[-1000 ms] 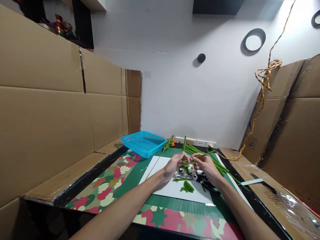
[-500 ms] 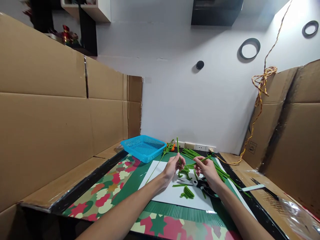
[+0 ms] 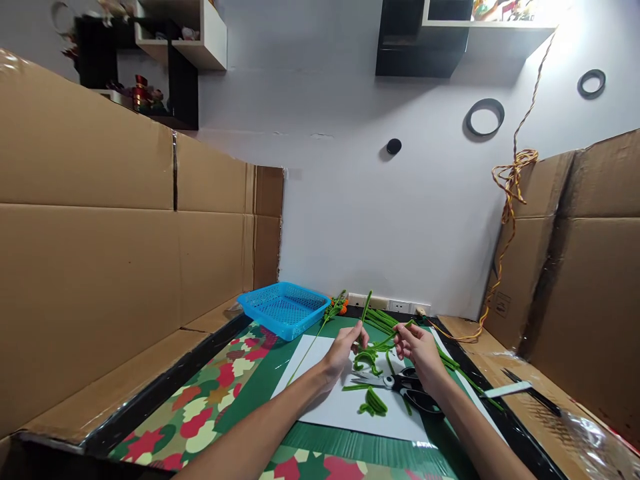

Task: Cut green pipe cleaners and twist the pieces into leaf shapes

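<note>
Stem (image 3: 367,304), pinched upright by the left hand (image 3: 344,347) and at its bent end by the right hand (image 3: 418,344), hangs just beyond the scissors (image 3: 400,383), seemingly braced for bending.

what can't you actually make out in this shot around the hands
Head view:
- where the green stems meet, between left hand and right hand: fingers cover it.
- orange-tipped sprig by the blue basket: too small to identify.
- shelf ornaments: small and blurred.
- both forearms: cut off by the bottom edge.
</note>
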`<state>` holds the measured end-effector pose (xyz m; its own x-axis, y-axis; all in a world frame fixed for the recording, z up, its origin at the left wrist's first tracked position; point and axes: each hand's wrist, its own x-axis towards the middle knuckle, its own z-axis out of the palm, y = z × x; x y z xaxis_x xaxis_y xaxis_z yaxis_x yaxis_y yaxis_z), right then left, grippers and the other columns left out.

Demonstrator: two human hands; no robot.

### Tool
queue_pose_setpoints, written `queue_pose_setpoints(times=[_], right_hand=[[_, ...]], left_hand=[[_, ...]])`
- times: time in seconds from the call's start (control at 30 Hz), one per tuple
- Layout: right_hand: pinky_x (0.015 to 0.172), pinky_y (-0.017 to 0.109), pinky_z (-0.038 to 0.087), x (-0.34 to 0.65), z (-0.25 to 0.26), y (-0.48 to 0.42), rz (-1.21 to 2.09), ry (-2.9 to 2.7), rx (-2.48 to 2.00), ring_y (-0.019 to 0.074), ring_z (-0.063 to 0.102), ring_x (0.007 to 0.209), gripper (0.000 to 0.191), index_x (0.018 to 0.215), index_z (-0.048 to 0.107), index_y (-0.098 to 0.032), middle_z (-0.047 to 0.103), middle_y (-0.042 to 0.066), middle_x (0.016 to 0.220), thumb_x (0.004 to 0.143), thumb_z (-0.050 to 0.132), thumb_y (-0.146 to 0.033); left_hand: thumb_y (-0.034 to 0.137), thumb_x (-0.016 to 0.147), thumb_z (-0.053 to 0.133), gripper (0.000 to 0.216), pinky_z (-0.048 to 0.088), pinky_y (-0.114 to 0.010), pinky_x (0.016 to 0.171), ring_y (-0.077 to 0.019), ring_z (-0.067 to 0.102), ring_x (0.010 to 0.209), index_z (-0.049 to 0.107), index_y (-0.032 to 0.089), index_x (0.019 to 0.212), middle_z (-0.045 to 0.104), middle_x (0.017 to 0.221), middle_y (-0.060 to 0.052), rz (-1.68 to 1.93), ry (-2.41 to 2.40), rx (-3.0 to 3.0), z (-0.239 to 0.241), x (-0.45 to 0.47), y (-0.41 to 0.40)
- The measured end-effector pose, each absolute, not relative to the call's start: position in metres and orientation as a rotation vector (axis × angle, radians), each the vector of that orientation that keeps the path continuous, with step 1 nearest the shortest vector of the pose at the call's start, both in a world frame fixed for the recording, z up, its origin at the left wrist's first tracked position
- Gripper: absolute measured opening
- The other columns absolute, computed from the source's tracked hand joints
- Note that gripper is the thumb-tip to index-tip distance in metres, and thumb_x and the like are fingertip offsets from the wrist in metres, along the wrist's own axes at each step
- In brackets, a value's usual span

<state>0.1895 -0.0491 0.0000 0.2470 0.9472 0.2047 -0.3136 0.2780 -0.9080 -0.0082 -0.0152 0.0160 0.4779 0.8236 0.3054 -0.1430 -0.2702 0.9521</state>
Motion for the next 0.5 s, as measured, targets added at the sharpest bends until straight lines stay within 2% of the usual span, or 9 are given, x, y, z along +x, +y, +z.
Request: queue_pose_setpoints(times=[0.17,0.27,0.33,0.4,0.5], right_hand=[[0.044,0.022,0.044,0.1838,0.0027,-0.0522,1.063,-0.935,-0.843,0.0102,0.055,0.048,0.051,0.078,0.071,-0.015,0.063,0.001,0.063,0.058,0.092,-0.056],[0.044,0.021,0.042,0.1818,0.0048,-0.0538,1.101,-0.971,-0.81,0.0096,0.055,0.047,0.049,0.079,0.07,-0.014,0.063,0.001,0.063,0.061,0.091,-0.055],[0.044,0.021,0.042,0.1813,0.0059,-0.0544,1.128,-0.989,-0.787,0.0094,0.055,0.047,0.046,0.08,0.07,-0.014,0.063,0.0,0.064,0.064,0.09,-0.053],[0.044,0.021,0.042,0.1808,0.0065,-0.0544,1.144,-0.992,-0.772,0.0094,0.055,0.047,0.044,0.08,0.07,-0.014,0.063,0.0,0.065,0.067,0.089,-0.051],[0.044,0.022,0.043,0.1796,0.0071,-0.0539,1.161,-0.987,-0.751,0.0101,0.056,0.048,0.044,0.081,0.071,-0.014,0.063,0.0,0.065,0.066,0.089,-0.05]], left_hand=[[0.07,0.089,0.056,0.059,0.039,-0.032,0.088,-0.0211,0.055,0.095,0.054,0.017,0.062,0.064,0.095,-0.009,0.961,0.541,1.511,0.0183,-0.011,-0.017],[0.065,0.088,0.061,0.055,0.041,-0.035,0.093,-0.0223,0.058,0.096,0.054,0.017,0.062,0.064,0.088,-0.009,0.843,0.442,1.416,0.0166,-0.0106,-0.0163],[0.061,0.088,0.065,0.053,0.042,-0.036,0.094,-0.0237,0.059,0.099,0.055,0.017,0.06,0.063,0.084,-0.01,0.817,0.411,1.405,0.0151,-0.0093,-0.0158],[0.06,0.085,0.069,0.053,0.044,-0.035,0.091,-0.0247,0.06,0.102,0.055,0.016,0.06,0.065,0.089,-0.012,0.823,0.418,1.411,0.0138,-0.0077,-0.0155],[0.065,0.079,0.073,0.058,0.043,-0.03,0.08,-0.0215,0.061,0.094,0.055,0.015,0.059,0.067,0.097,-0.014,0.849,0.466,1.426,0.0124,-0.0055,-0.0147]])
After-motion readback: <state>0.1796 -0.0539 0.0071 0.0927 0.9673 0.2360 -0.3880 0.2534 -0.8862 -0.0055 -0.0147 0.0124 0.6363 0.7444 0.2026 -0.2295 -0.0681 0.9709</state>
